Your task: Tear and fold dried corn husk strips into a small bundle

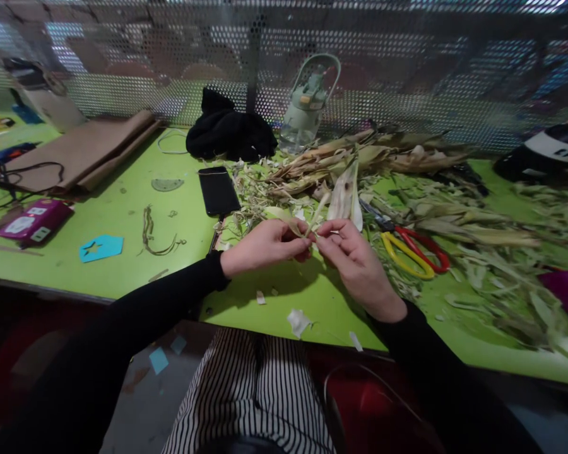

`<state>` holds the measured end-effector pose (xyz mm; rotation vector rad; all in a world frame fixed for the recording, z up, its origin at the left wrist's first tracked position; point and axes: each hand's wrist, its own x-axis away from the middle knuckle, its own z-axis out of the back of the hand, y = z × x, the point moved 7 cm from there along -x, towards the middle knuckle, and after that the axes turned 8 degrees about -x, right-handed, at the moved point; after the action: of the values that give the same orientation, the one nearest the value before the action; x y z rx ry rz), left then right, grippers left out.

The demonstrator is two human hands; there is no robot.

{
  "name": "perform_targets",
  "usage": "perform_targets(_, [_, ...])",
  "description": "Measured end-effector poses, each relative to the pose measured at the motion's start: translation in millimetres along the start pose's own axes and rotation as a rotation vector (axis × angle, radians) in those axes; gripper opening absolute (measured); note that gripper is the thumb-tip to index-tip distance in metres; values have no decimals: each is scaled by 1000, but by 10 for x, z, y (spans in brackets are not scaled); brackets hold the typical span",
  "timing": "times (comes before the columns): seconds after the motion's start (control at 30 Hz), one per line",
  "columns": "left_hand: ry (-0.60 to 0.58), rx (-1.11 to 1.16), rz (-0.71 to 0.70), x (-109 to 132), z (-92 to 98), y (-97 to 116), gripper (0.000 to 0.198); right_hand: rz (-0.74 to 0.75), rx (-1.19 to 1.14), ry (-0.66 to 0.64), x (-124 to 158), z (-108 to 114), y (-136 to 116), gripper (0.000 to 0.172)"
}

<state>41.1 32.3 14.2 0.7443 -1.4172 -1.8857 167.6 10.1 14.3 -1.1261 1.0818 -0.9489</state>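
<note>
Both my hands meet over the green table, close to its front edge. Between the fingertips of my left hand (pixel 269 244) and my right hand (pixel 353 261) is a pale strip of dried corn husk (pixel 318 215). Each hand is closed in a pinch on it, and part of the strip is hidden by the fingers. Just beyond my hands stands a wider husk leaf (pixel 344 197). To the right of my right hand lie scissors (pixel 414 251) with one red and one yellow handle, blades pointing away to the left.
A heap of dried husks (pixel 397 157) and shreds spreads behind and right of my hands. Left of it lie a black phone (pixel 218 190), a blue card (pixel 101 248) and a brown paper bag (pixel 82 154). A green bottle (pixel 307 104) stands at the metal mesh partition (pixel 161 75).
</note>
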Motion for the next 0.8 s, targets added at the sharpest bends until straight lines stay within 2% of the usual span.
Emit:
perform_targets(0.13, [-30, -5, 15, 29, -11, 22, 12, 20, -45, 24, 26, 11, -28, 11])
perform_targets(0.23, [-42, 124, 74, 31, -2, -13, 14, -5, -75, 37, 11, 57, 14, 12])
perform_targets(0.3, [-66, 248, 124, 26, -9, -46, 8, -12, -56, 58, -12, 104, 44, 12])
perform_targets(0.33, [-87, 311, 147, 24, -22, -59, 5, -2, -21, 75, -24, 130, 49, 12])
perform_targets(0.5, [-113, 493, 206, 25, -61, -94, 18, 211, 289, 193, -22, 208, -90, 18])
perform_targets(0.63, [-123, 482, 207, 44, -83, -84, 19, 313, 432, 243, 19, 197, -199, 12])
perform_targets(0.8, [-140, 410, 173, 53, -77, -23, 21, 336, 438, 232, 36, 167, -247, 8])
